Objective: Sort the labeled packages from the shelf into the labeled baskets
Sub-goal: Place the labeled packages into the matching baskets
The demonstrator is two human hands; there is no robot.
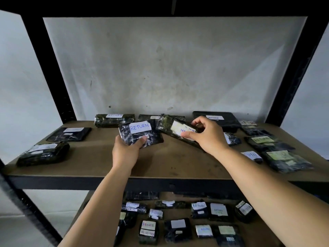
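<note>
Left hand (127, 148): grip curled round a small black-wrapped package marked "RETURN" (140, 133), thumb pressed on its front, the packet lifted a little and tilted toward the person.
Right hand (207, 135): grip pinching a longer dark package with a pale label (175, 129), thumb on the label side, fingers over the far edge; the package slants up off the shelf, its lower end hidden behind the hand.
The two held packages: close together at the middle of the upper shelf, their near corners almost meeting; whether they touch I cannot tell.
Upper shelf (160, 164): a brown board in a black metal frame, with a pale stained wall behind it.
Left side of the shelf: a bulky dark parcel (43, 154) near the front edge, a flat black packet (70, 134) behind it, and a long wrapped bundle (114, 120) at the back.
Right side of the shelf: a large flat black package (216, 118) at the back and a cluster of smaller labeled packets (267, 141), several reading "RETURN", reaching to the front right corner.
Lower shelf (179, 213): seen between the forearms, carrying many small black packets with white or yellowish labels (178, 229) in rough rows; most of the writing is too small to read.
</note>
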